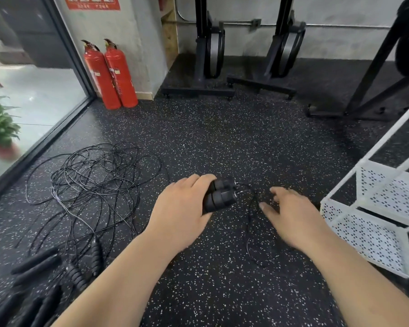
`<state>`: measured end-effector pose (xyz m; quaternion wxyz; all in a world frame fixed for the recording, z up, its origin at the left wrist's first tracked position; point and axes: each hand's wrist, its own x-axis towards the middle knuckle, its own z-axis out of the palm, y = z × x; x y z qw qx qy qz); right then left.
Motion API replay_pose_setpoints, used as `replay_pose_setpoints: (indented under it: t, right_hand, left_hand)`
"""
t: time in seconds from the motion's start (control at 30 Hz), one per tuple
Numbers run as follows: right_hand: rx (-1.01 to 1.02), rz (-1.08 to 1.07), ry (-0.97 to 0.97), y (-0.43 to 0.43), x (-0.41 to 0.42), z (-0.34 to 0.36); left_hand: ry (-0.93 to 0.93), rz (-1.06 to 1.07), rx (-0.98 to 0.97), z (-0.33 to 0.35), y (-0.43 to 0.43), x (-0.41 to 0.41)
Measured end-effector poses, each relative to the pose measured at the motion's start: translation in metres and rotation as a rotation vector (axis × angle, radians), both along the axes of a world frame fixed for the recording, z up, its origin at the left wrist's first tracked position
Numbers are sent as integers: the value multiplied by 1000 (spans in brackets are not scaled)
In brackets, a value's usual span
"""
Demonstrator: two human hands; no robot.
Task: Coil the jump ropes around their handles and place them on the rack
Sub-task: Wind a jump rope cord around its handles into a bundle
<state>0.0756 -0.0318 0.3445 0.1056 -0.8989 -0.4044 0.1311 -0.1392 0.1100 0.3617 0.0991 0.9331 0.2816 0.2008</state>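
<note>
1. Far left of the grip: potted plant [0, 128], behind glass.
2. Down-left of the grip: spare handles [38, 263], black, lying on the speckled floor [210, 128].
3. Left of the grip: tangle of ropes [92, 180], thin and black, loose on the floor; two red fire extinguishers [111, 74] stand beyond it by the wall.
4. Left hand [182, 208] is curled round a pair of handles [221, 195], black, side by side, end caps sticking out to the right.
5. Just right of the grip: cord [250, 208] leaves the caps and drops in a loop towards the floor between the hands.
6. Right hand [293, 215] is palm down, fingers spread, gripping nothing. The thumb is just beside the cord; contact unclear.
7. Far right, well apart from the grip: white perforated rack [364, 232].
</note>
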Motion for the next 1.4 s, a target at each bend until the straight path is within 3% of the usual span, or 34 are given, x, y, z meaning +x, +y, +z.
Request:
replay_pose_setpoints:
  t: [0.13,0.2,0.33,0.5,0.67,0.77,0.9,1.1,1.3,1.4]
  right_hand:
    - [339,118,-36,0,-14,15]
    - [494,202,82,2,-20,26]
    - [463,323,344,3,-36,29]
    - [562,263,329,3,-25,24]
    - [665,192,179,5,-25,26]
    - [631,240,-3,6,-47,23]
    - [562,283,-47,10,-82,5]
    - [442,396,-188,11,-96,-8]
    - [521,411,-131,8,-93,-3]
    - [457,418,-93,4,-99,3]
  left_hand:
    - [45,4,39,-2,1,0]
    - [64,-1,31,-2,-1,0]
    - [22,0,-91,-1,-7,3]
    - [-151,113,-595,2,-14,7]
    - [-567,273,-1151,10,-15,18]
    - [-757,296,-1506,13,-26,24]
    - [-925,368,-1844,9,-36,33]
    - [-1030,549,-1908,-8,-21,39]
    - [-1222,436,-1937,-9,-16,39]
    - [-1304,369,-1900,-3,-9,36]
